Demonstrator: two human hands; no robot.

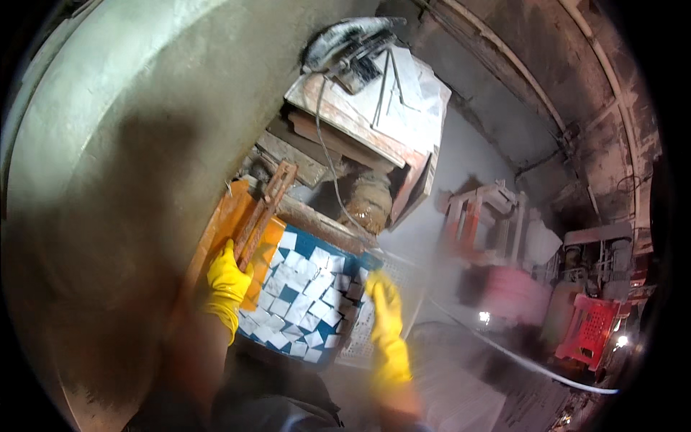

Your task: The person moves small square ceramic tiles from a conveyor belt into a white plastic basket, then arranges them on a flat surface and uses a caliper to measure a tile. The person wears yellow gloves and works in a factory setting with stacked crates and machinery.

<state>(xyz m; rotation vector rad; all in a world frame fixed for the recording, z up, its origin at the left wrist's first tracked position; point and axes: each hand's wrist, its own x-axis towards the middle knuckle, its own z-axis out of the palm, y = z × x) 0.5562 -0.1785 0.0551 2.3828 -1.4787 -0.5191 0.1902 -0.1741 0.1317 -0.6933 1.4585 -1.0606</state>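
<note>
White and pale grey tile pieces [299, 309] of mixed sizes lie spread in a blue tray [324, 243]. At its left, my left hand [229, 282] in a yellow rubber glove is closed round the near end of a long reddish-brown slotted bar [268, 205]. The bar slants away over an orange sheet [216, 234]. My right hand [385, 306], gloved in yellow too, is at the tray's right edge, beside a white perforated crate [360, 338]. Motion blurs its fingers, so whether they grip the edge cannot be made out.
Beyond the tray stands a dusty worktable [410, 93] with a dark power tool [356, 61] and a hanging cable [327, 151]. To the right are a stack of plastic stools [486, 219], a pink tub [515, 295] and a red crate [589, 331]. A pale hose [529, 363] crosses the floor.
</note>
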